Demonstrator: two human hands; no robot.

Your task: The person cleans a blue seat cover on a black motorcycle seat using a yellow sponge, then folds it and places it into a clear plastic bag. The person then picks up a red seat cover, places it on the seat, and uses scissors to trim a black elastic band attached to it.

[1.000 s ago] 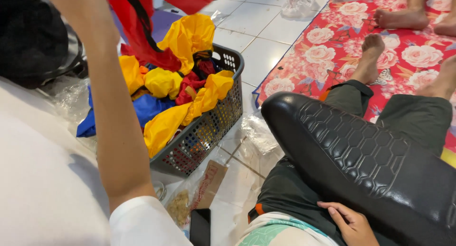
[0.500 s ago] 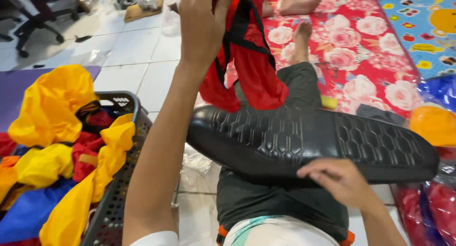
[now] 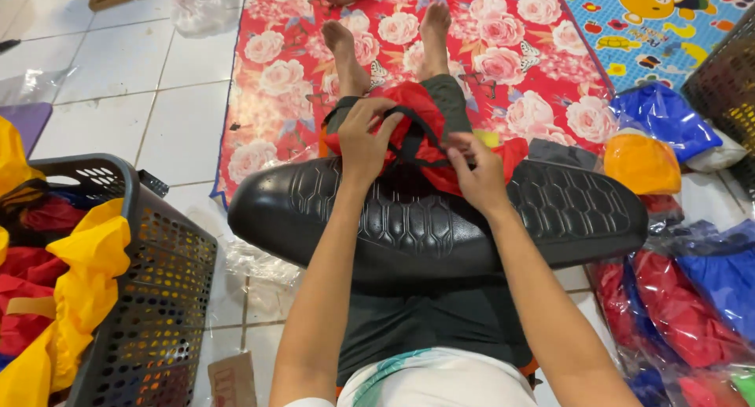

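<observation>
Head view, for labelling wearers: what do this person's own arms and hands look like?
Both forearms are bare, with no watch, ring or glove visible on the left hand or right hand. A white short sleeve edge shows at the left upper arm.

— Lying bunched on the far edge of the long black embossed pad, crumpled red fabric piece with dark straps.

— Being pinched where?

— At both sides, straps looping between the grips; pad resting flat beneath, stretching crosswise past them.
</observation>
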